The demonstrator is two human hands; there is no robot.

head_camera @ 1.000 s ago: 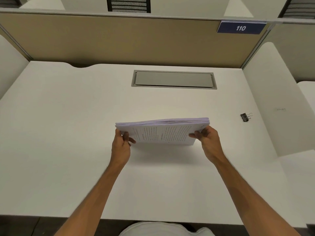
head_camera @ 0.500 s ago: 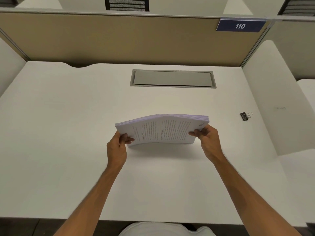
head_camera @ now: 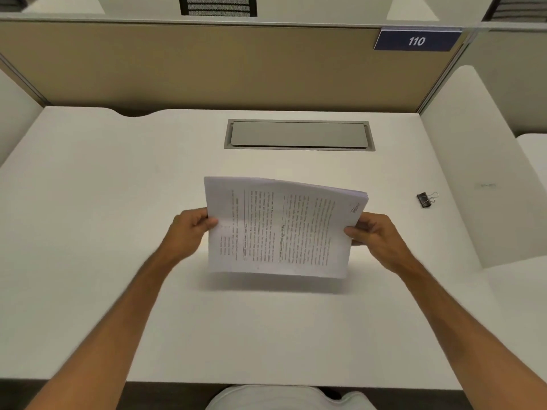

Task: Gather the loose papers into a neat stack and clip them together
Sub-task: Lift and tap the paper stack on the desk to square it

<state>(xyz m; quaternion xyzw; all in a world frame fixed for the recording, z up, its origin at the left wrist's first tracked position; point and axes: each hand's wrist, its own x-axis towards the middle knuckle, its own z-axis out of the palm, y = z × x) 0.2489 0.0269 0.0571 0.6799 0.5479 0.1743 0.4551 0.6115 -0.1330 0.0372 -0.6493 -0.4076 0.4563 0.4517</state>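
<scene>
A person sits at a white bench (head_camera: 88, 232) in a study carrel, both bare forearms reaching forward. Between the hands is a stack of papers (head_camera: 281, 229), gathered together and held up off the surface, tilted so that the printed top sheet faces the person. The text runs sideways (the lines read up the page, too small to make out). The stack's lower edge hangs just above the bench and casts a soft shadow beneath it; the upper edge bows a little and the sheet edges fan slightly at the upper right corner.

The left hand (head_camera: 189, 232) grips the left edge of the stack, its fingers (head_camera: 204, 216) curled closed around the margin with the thumb on the printed face. The right hand (head_camera: 376, 235) grips the right edge in the same manner, thumb pressed on the front, the other fingers wrapped behind the paper.

Well off to the right, lying alone on the bench near the side partition, is a small black binder clip (head_camera: 425, 199) with its wire handles showing. Further back, set into the bench, is a grey cable hatch (head_camera: 299, 135), its lid down. Behind it rises a tan divider panel (head_camera: 207, 66), carrying a blue plate marked 110 (head_camera: 416, 40) at its upper right.
</scene>
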